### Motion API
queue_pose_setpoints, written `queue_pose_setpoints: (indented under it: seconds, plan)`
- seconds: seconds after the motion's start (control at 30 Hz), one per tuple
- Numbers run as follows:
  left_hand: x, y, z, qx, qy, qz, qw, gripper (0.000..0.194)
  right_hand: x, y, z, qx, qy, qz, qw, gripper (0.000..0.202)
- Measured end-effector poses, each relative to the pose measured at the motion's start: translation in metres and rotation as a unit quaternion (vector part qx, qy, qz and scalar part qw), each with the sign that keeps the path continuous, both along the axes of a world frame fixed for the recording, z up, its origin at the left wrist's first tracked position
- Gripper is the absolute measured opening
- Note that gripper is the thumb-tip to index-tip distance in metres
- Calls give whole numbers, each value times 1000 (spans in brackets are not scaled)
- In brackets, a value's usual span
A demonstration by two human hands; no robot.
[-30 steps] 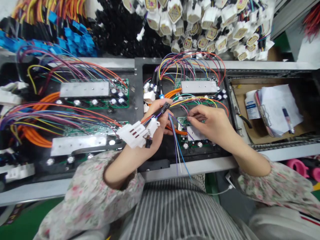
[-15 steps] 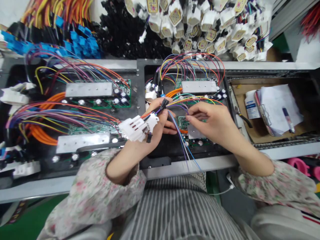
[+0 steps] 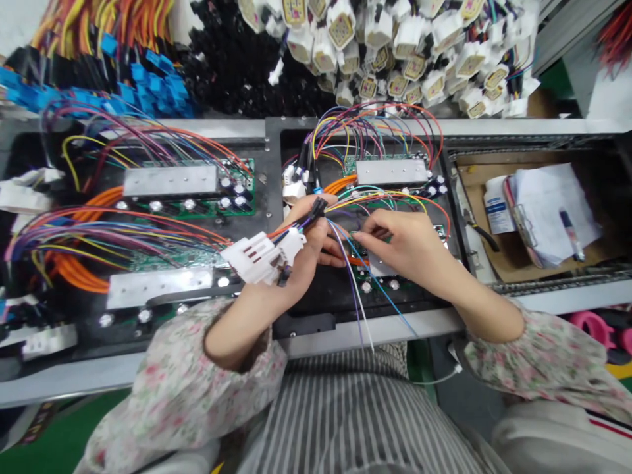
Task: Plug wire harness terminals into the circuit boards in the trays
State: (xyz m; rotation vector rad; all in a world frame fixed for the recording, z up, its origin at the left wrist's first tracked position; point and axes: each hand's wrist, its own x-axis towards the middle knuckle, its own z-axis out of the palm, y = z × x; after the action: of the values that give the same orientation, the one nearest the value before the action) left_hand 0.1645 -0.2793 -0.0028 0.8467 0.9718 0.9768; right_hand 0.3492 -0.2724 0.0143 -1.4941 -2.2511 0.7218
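My left hand point(image 3: 309, 253) is closed round a wire bundle near a small black connector point(image 3: 317, 209). White connectors point(image 3: 257, 258) hang over its wrist side. Purple, white and blue loose wires point(image 3: 363, 289) droop from this bundle across the front rail. My right hand point(image 3: 405, 247) is pinched above the lower circuit board point(image 3: 390, 283), partly covering it; what its fingertips hold is too small to make out. Red and yellow wires arch from the left hand behind the right one. Behind both hands lies another board with a silver heat sink point(image 3: 392, 172).
Two wired boards with heat sinks point(image 3: 170, 181) lie in the left tray. At right, a box point(image 3: 469, 253) holds papers point(image 3: 555, 210), a marker point(image 3: 571, 235), a bottle and cutters. Harnesses with white connectors point(image 3: 340, 29) and blue connectors point(image 3: 148, 82) lie behind.
My right hand has shifted slightly left, its fingertips lower. The loose wires have swung, the blue one reaching further right. A red wire now arches out to the right behind the right hand.
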Motion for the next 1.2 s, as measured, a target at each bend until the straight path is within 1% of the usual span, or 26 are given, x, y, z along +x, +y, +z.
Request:
queue_pose_setpoints:
  seconds: [0.07,0.17,0.23,0.3,0.37,0.47,0.53,0.6,0.67,0.73,0.8,0.87,0.93,1.03,1.13,1.2]
  plan:
    - [1,2,1,-19,-17,-5,1000,34,3,-8,8,18,-25,10,999,7]
    - [1,4,3,-42,-30,-10,999,30,11,-22,18,59,-97,65,991,22]
    - [2,5,4,-57,-28,-10,998,28,20,-27,23,66,-122,83,987,23]
    - [3,6,5,-69,-26,-15,997,28,32,-28,26,68,-127,73,987,20]
    - [4,7,5,-76,-30,-18,997,28,49,-26,29,91,-148,42,984,18]
    - [6,9,6,-71,-37,0,997,29,73,-23,33,136,-236,-2,962,21]
    - [7,9,7,-66,-35,6,997,34,83,-23,35,141,-291,4,946,23]
    - [7,10,7,-60,-24,4,998,38,87,-24,34,118,-310,20,943,23]
    - [8,10,6,-46,-7,6,999,35,86,-24,34,98,-281,-2,955,25]
    - [8,10,5,-26,13,8,1000,31,82,-22,33,94,-196,-62,974,25]
    - [9,9,2,-11,25,7,1000,31,78,-20,30,84,-90,-117,985,19]
    - [9,9,1,-11,30,2,999,31,75,-18,24,62,-27,-132,989,11]
    - [9,9,-1,-17,27,-2,999,32,73,-16,17,47,-23,-116,992,10]
    - [8,9,-1,-14,18,-6,1000,34,73,-16,9,70,-53,-94,992,12]
    - [7,8,0,-11,11,-1,1000,38,73,-16,9,92,-74,-94,989,13]
    - [7,8,0,-19,6,2,1000,36,73,-15,10,100,-81,-96,987,13]
